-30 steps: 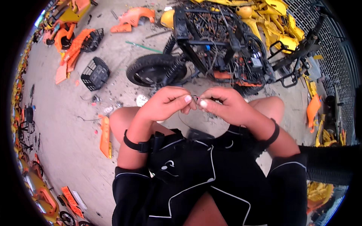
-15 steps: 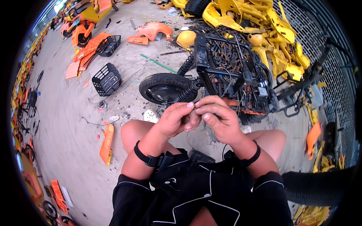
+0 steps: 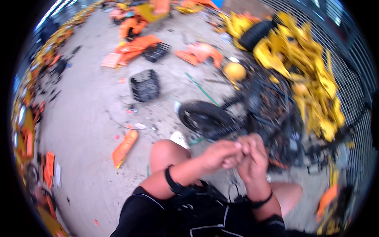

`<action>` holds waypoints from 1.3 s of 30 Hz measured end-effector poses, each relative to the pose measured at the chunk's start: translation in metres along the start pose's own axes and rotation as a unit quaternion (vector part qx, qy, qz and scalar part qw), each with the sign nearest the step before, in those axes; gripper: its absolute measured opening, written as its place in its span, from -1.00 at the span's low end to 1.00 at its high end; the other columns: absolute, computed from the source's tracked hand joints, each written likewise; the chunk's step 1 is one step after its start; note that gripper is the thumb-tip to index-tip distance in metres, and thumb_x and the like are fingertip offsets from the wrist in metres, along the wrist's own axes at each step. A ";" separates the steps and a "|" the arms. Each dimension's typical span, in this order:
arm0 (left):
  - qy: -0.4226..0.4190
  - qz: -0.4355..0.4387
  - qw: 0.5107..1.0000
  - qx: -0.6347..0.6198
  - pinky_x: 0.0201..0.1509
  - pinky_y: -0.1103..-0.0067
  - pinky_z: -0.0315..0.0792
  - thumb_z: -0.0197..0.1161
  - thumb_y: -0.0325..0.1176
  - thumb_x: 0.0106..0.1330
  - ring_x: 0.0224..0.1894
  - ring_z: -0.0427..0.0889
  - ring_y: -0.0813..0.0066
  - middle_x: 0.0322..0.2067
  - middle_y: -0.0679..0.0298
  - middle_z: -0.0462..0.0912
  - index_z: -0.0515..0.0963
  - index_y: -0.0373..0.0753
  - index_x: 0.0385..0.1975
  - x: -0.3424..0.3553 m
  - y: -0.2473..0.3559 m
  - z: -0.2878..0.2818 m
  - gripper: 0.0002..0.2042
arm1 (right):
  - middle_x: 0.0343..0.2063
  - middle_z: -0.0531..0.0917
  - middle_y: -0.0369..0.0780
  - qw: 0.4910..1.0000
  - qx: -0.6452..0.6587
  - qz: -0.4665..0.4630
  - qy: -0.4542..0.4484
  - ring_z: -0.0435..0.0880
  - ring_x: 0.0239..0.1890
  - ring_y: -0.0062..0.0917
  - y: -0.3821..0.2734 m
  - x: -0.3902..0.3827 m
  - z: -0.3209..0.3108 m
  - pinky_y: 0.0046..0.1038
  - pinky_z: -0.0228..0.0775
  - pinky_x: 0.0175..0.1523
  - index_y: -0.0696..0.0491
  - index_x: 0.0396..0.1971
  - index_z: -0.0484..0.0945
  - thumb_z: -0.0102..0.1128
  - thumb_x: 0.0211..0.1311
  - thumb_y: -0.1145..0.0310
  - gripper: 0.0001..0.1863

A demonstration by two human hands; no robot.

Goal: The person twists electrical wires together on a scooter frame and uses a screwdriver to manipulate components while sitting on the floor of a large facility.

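My left hand (image 3: 219, 156) and my right hand (image 3: 254, 158) meet in front of me, fingers curled and fingertips pressed together. Anything pinched between them is too small and blurred to make out. Just beyond the hands, a stripped black scooter frame (image 3: 252, 106) lies on the ground. Its black wheel (image 3: 190, 118) points to the left, close to my white shoe (image 3: 180, 139). Dark wiring and metal parts crowd the frame's middle, partly smeared by motion.
Yellow plastic panels (image 3: 276, 55) form a heap at the far right against a metal grille. Left of the wheel stands a black basket (image 3: 145, 85), with another black basket (image 3: 156, 52) beyond it. An orange panel (image 3: 125, 149) lies by my left knee. A yellow helmet-like dome (image 3: 235, 71) sits behind the frame.
The view has swung, so the scene sits lower and farther right in the picture, now blurred. My hands stay together at the fingertips.
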State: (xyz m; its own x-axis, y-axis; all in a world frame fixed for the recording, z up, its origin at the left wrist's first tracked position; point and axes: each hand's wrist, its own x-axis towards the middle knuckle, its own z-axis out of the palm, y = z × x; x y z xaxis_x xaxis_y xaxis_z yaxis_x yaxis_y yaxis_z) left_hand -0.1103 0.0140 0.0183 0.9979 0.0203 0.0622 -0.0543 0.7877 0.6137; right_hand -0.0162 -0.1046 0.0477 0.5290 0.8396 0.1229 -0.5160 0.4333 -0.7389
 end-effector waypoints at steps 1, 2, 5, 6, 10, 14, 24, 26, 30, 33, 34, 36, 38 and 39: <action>0.005 0.006 1.000 -0.002 -0.62 0.66 0.06 0.02 -0.18 0.53 -0.70 0.17 0.67 -0.71 0.44 0.24 0.54 -0.32 -0.20 -0.002 -0.004 -0.001 -0.70 | -0.42 0.39 -0.29 1.000 -0.020 0.003 0.012 0.39 -0.39 -0.55 -0.002 0.000 0.006 -0.50 0.36 -0.31 0.05 -0.26 0.34 0.00 0.48 0.25 -0.81; 0.007 0.009 1.000 -0.008 -0.61 0.68 0.06 0.02 -0.17 0.53 -0.69 0.16 0.70 -0.70 0.45 0.24 0.55 -0.33 -0.21 -0.003 -0.007 0.000 -0.69 | -0.43 0.39 -0.28 0.999 -0.047 -0.007 0.015 0.39 -0.41 -0.54 -0.003 -0.001 0.008 -0.48 0.36 -0.35 0.06 -0.28 0.33 0.00 0.48 0.26 -0.81; 0.002 -0.004 1.000 0.007 -0.60 0.69 0.07 0.01 -0.14 0.54 -0.67 0.17 0.73 -0.68 0.47 0.24 0.57 -0.33 -0.28 -0.003 -0.021 -0.002 -0.65 | -0.44 0.39 -0.23 0.999 -0.040 0.009 0.027 0.41 -0.43 -0.52 -0.012 -0.010 0.016 -0.45 0.37 -0.38 0.10 -0.32 0.35 0.01 0.47 0.32 -0.81; -0.012 -0.010 1.000 0.004 -0.60 0.69 0.07 0.01 -0.14 0.55 -0.67 0.18 0.73 -0.68 0.47 0.24 0.56 -0.32 -0.29 -0.004 -0.021 -0.003 -0.64 | -0.45 0.40 -0.22 0.997 -0.069 0.010 0.036 0.41 -0.43 -0.52 -0.012 -0.012 0.010 -0.45 0.36 -0.37 0.11 -0.33 0.36 0.03 0.46 0.34 -0.82; -0.002 -0.013 0.999 0.032 -0.60 0.70 0.07 -0.01 -0.11 0.56 -0.66 0.19 0.74 -0.69 0.49 0.22 0.56 -0.31 -0.33 -0.001 -0.023 -0.001 -0.62 | -0.51 0.42 -0.23 0.992 -0.113 0.042 0.046 0.40 -0.43 -0.55 -0.015 -0.013 -0.012 -0.50 0.31 -0.36 0.11 -0.37 0.40 0.09 0.42 0.40 -0.85; 0.007 -0.045 0.999 0.027 -0.60 0.71 0.11 0.00 -0.13 0.56 -0.66 0.21 0.75 -0.66 0.46 0.34 0.53 -0.30 -0.40 0.009 -0.035 -0.011 -0.62 | -0.56 0.40 -0.25 0.990 -0.115 0.056 0.053 0.39 -0.42 -0.55 -0.013 -0.014 -0.035 -0.50 0.29 -0.38 0.07 -0.39 0.39 0.09 0.42 0.34 -0.82; 0.036 -0.085 0.995 0.026 -0.62 0.70 0.08 0.05 -0.18 0.52 -0.67 0.20 0.76 -0.63 0.44 0.38 0.52 -0.28 -0.44 0.029 -0.078 -0.019 -0.67 | -0.44 0.46 -0.30 0.986 -0.049 0.156 0.029 0.46 -0.26 -0.45 -0.028 -0.034 -0.086 -0.36 0.32 -0.11 0.05 -0.30 0.49 0.26 0.29 0.39 -0.88; 0.031 -0.082 0.996 0.036 -0.62 0.70 0.07 0.06 -0.19 0.51 -0.66 0.20 0.76 -0.62 0.45 0.38 0.51 -0.27 -0.45 0.033 -0.091 -0.026 -0.68 | -0.45 0.46 -0.29 0.987 -0.055 0.149 0.039 0.45 -0.27 -0.44 -0.024 -0.040 -0.102 -0.37 0.32 -0.11 0.06 -0.30 0.49 0.26 0.28 0.40 -0.88; 0.059 -0.112 0.991 0.041 -0.62 0.69 0.04 0.07 -0.20 0.49 -0.65 0.19 0.76 -0.60 0.44 0.39 0.49 -0.24 -0.47 0.039 -0.104 -0.029 -0.69 | -0.45 0.48 -0.25 0.984 -0.040 0.156 0.077 0.45 -0.30 -0.41 -0.016 -0.051 -0.124 -0.36 0.33 -0.08 0.09 -0.30 0.49 0.25 0.27 0.42 -0.87; 0.061 -0.129 0.989 0.048 -0.59 0.69 0.08 0.06 -0.20 0.50 -0.62 0.22 0.74 -0.59 0.44 0.41 0.50 -0.24 -0.45 0.042 -0.108 -0.033 -0.70 | -0.44 0.50 -0.23 0.984 -0.002 0.171 0.053 0.47 -0.27 -0.38 -0.013 -0.054 -0.137 -0.35 0.33 -0.02 0.09 -0.28 0.49 0.25 0.27 0.42 -0.87; 0.057 -0.107 0.989 0.082 -0.57 0.68 0.10 0.05 -0.19 0.50 -0.61 0.23 0.73 -0.59 0.44 0.41 0.50 -0.25 -0.44 0.043 -0.107 -0.033 -0.70 | -0.43 0.51 -0.22 0.984 0.005 0.171 0.043 0.49 -0.20 -0.37 -0.014 -0.052 -0.134 -0.35 0.30 0.05 0.08 -0.26 0.49 0.24 0.28 0.39 -0.86; 0.046 -0.063 0.986 0.148 -0.54 0.66 0.15 0.03 -0.17 0.52 -0.59 0.26 0.71 -0.59 0.44 0.41 0.51 -0.26 -0.42 0.048 -0.099 -0.030 -0.68 | -0.49 0.42 -0.29 0.994 -0.023 0.099 0.050 0.42 -0.36 -0.48 -0.009 -0.040 -0.113 -0.42 0.27 -0.18 0.06 -0.28 0.41 0.13 0.38 0.35 -0.87; 0.035 -0.012 0.972 0.230 -0.49 0.63 0.21 0.00 -0.15 0.54 -0.56 0.31 0.68 -0.57 0.44 0.44 0.52 -0.26 -0.42 0.056 -0.093 -0.030 -0.65 | -0.34 0.51 -0.28 0.997 -0.032 0.075 0.001 0.48 -0.30 -0.51 -0.010 -0.034 -0.134 -0.37 0.34 -0.18 0.06 -0.08 0.42 0.01 0.48 0.28 -0.81; 0.031 0.014 0.962 0.270 -0.46 0.62 0.25 -0.01 -0.14 0.55 -0.54 0.33 0.67 -0.57 0.43 0.45 0.52 -0.27 -0.42 0.059 -0.085 -0.032 -0.64 | -0.25 0.53 -0.25 0.995 -0.082 0.047 0.036 0.49 -0.23 -0.49 -0.015 -0.030 -0.125 -0.37 0.36 -0.13 0.06 0.00 0.41 -0.01 0.49 0.27 -0.77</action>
State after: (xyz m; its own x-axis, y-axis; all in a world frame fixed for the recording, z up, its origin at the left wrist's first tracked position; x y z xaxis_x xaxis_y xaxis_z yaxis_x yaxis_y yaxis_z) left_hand -0.0456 -0.0320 -0.0552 0.9951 0.0860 0.0484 -0.0758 0.3520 0.9329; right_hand 0.0598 -0.1774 -0.0278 0.5337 0.8457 0.0040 -0.4518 0.2891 -0.8439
